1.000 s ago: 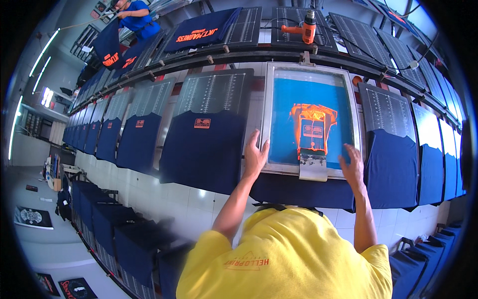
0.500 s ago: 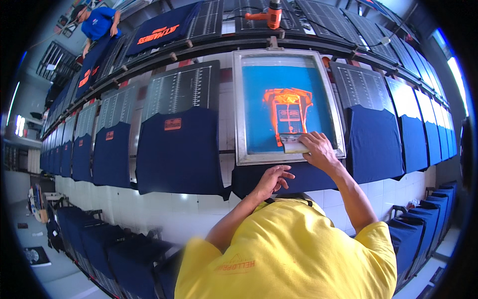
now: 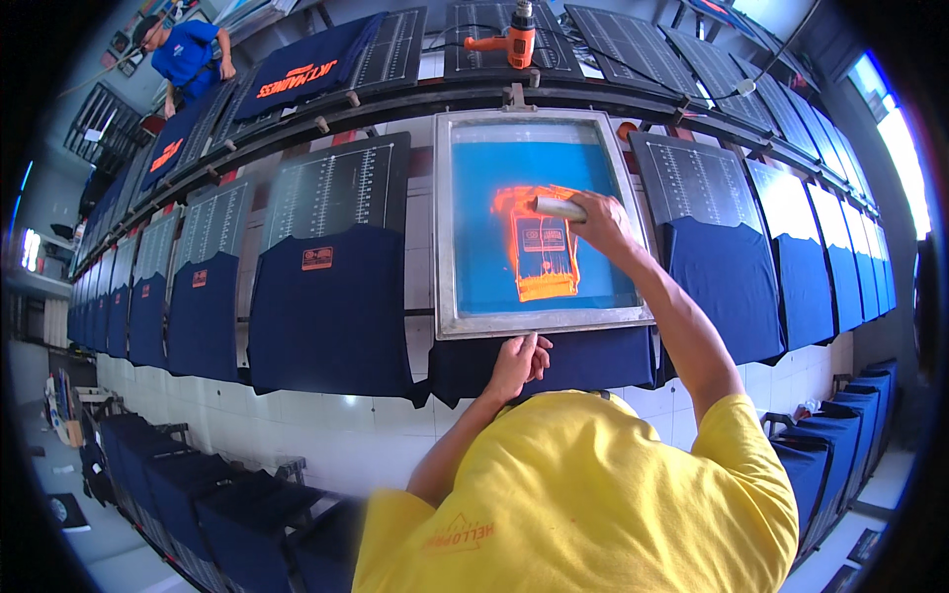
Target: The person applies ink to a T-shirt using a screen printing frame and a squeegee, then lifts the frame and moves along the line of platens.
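Note:
My right hand (image 3: 604, 225) grips a squeegee (image 3: 560, 209) over the upper part of the orange ink on a blue-meshed printing screen (image 3: 474, 267). The orange ink (image 3: 547, 288) surrounds a small rectangular design in the mesh and forms a thick band along its near side. At the screen's near rim, my left hand (image 3: 518, 366) has its fingers curled, their tips against the metal frame. Beneath the screen lies a dark blue shirt (image 3: 593, 361), its near part sticking out; the rest is hidden.
Dark blue shirts (image 3: 331, 321) with small orange prints lie on boards to the left; plain ones (image 3: 717, 287) lie to the right. An orange heat gun (image 3: 518, 40) stands on the far row. A person in blue (image 3: 186, 54) stands at the far left. More shirts (image 3: 262, 514) hang behind me.
My right hand has moved the squeegee from the near side of the design to its far side. My left hand has come to the frame's near rim and its fingers have curled.

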Motion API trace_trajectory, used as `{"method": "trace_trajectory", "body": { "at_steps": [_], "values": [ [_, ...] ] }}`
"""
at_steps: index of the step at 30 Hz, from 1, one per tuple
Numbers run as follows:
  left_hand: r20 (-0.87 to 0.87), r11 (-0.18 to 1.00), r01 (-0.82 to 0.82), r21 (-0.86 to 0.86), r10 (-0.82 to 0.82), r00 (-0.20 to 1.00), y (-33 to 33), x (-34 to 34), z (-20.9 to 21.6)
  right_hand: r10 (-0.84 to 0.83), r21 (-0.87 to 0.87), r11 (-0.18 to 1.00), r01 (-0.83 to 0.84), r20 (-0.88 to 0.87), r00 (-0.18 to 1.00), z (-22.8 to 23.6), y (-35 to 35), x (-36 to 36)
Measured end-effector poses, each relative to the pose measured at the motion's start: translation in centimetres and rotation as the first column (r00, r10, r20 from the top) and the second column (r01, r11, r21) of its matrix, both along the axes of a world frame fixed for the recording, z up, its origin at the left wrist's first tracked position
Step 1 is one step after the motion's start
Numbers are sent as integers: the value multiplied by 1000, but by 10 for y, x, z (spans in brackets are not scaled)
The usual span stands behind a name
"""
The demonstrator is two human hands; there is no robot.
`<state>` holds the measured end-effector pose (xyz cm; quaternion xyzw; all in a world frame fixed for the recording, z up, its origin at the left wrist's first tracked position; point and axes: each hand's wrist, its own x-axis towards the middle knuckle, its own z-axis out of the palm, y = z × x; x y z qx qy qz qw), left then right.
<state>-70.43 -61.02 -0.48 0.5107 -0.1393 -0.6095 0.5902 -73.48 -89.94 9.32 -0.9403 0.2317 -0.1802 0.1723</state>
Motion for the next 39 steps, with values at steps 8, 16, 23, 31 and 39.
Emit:
{"method": "trace_trajectory", "body": {
  "at_steps": [8, 16, 23, 31, 39],
  "values": [
    [48, 998, -66, -1, 66, 997, 1, -7, 0, 8, -46, 999, -14, -131, 991, -10, -38, 43],
    [62, 997, -74, 24, 72, 995, 2, -7, 0, 135, -115, 983, -146, -97, 986, -16, -11, 18],
    [72, 997, -53, 55, 49, 996, 2, -7, 5, 146, -143, 978, -154, -66, 987, -23, 66, -51],
    [50, 997, -34, 76, 30, 998, 0, -4, 11, 212, -100, 970, -223, -107, 971, -9, 99, -78],
    [47, 993, -55, 101, 50, 998, 1, -6, 8, 131, -275, 952, -134, -31, 991, -41, 60, -30]
  ]
}}
